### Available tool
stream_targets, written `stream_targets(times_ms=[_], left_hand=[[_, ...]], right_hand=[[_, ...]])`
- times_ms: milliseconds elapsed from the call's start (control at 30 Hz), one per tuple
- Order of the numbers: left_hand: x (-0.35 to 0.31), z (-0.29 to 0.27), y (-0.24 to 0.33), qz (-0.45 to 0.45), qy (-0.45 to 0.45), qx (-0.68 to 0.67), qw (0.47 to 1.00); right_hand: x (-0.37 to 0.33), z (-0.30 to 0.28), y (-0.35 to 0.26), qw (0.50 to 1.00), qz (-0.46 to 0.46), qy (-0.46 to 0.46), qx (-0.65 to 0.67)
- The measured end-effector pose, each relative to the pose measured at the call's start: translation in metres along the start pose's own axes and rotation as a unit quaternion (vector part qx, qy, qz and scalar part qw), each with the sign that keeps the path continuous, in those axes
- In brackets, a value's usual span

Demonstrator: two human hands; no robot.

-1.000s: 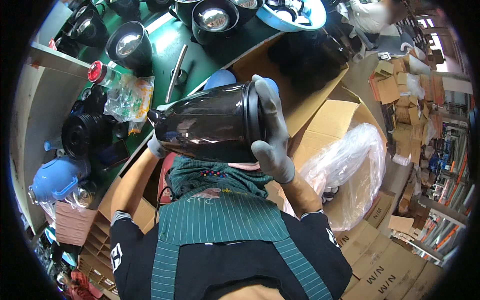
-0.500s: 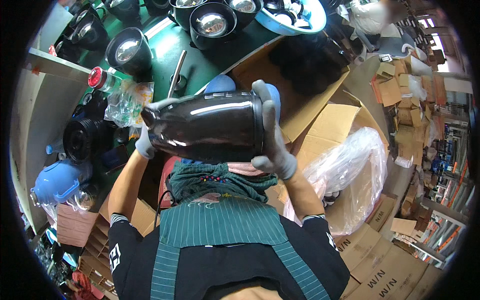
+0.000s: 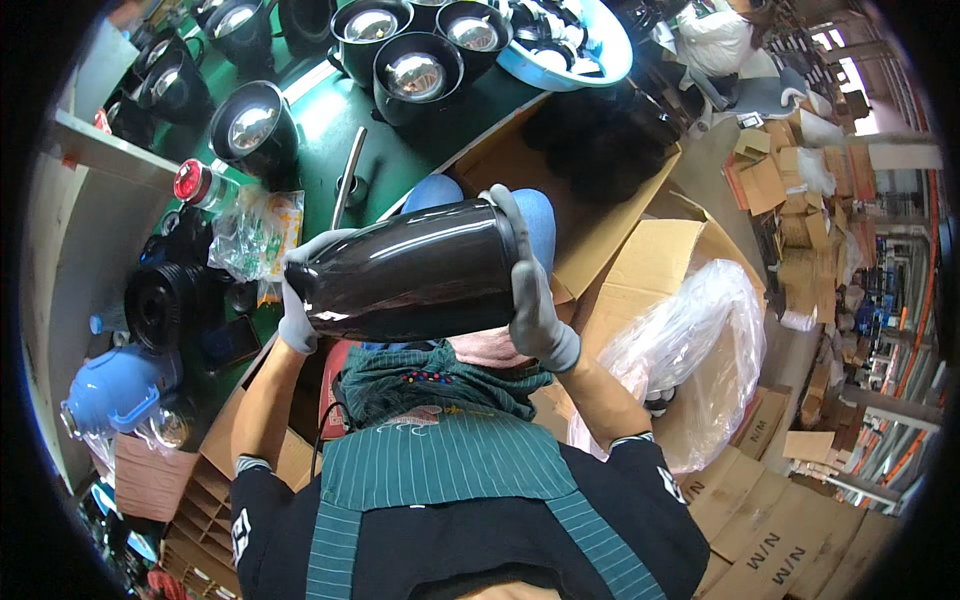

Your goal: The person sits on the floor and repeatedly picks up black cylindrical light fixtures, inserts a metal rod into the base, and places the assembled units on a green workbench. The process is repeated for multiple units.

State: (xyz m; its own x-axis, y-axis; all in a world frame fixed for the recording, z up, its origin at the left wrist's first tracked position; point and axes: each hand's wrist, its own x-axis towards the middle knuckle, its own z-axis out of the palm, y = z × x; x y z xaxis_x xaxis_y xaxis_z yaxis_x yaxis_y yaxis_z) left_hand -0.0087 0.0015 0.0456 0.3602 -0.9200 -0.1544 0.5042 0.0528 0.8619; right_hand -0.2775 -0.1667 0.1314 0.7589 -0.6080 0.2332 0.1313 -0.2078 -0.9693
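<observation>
Between my two grey-gloved hands lies a glossy black jug body (image 3: 410, 275), sideways above my lap. It narrows toward a small lip at its left end. My left hand (image 3: 300, 312) is wrapped round this narrow end, with part of the fingers behind it. At the wide rimmed end, my right hand (image 3: 538, 305) presses its palm and spread fingers against the side and base. Beyond the jug, a metal rod (image 3: 350, 170) stands at a slant in a small dark holder on the green table (image 3: 330, 110).
Several black vessels (image 3: 415, 78) with shiny domed insides stand on the table. A blue basin (image 3: 600, 45) of small parts is at the back. Right of me are an open carton (image 3: 630, 260) and clear plastic (image 3: 690, 330). A blue jug (image 3: 125, 380) sits at left.
The jug body has turned about its long axis, so the marks along its upper side no longer show. Both hands still hold its ends and sit slightly lower in view.
</observation>
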Motion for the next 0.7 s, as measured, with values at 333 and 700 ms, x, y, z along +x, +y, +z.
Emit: stream_targets(times_ms=[333,700], left_hand=[[-0.023,0.078,-0.038,0.324,0.049,0.512,0.794],[0.090,-0.034,-0.067,0.117,0.220,0.769,0.589]], right_hand=[[0.048,-0.076,0.008,0.977,0.194,-0.055,0.065],[0.003,-0.043,0.066,0.967,0.003,-0.195,-0.162]])
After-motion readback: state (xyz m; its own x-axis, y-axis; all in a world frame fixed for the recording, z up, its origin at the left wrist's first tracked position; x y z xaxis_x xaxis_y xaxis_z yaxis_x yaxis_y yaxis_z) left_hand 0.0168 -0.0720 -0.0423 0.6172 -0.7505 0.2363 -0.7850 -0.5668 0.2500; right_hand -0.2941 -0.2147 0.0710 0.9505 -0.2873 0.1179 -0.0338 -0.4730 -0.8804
